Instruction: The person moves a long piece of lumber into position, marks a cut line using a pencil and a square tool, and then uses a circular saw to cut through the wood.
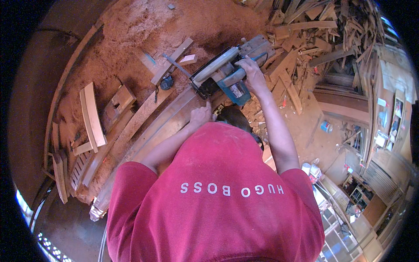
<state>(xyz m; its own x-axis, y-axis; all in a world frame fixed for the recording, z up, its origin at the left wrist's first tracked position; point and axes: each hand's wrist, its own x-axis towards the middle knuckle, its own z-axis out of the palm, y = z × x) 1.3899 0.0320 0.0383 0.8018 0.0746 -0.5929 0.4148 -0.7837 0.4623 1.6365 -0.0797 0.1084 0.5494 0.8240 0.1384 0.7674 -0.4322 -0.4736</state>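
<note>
My right hand [251,72] is closed round the handle of a teal and silver power saw [233,87] at upper centre. My left hand [201,114] is just below the saw, at the edge of a long pale board [168,118], index finger extended toward the blade housing and other fingers curled; what they hold is hidden. A short wooden strip [174,56] and a small dark teal-and-black object [166,82] lie left of the saw. My red shirt fills the lower middle.
Sawdust and loose planks [91,113] cover the bench at left. Scrap wood [314,26] is heaped at upper right, over stacked boards [342,105]. A small can [326,126] stands on the floor at right, near cluttered shelving [364,192].
</note>
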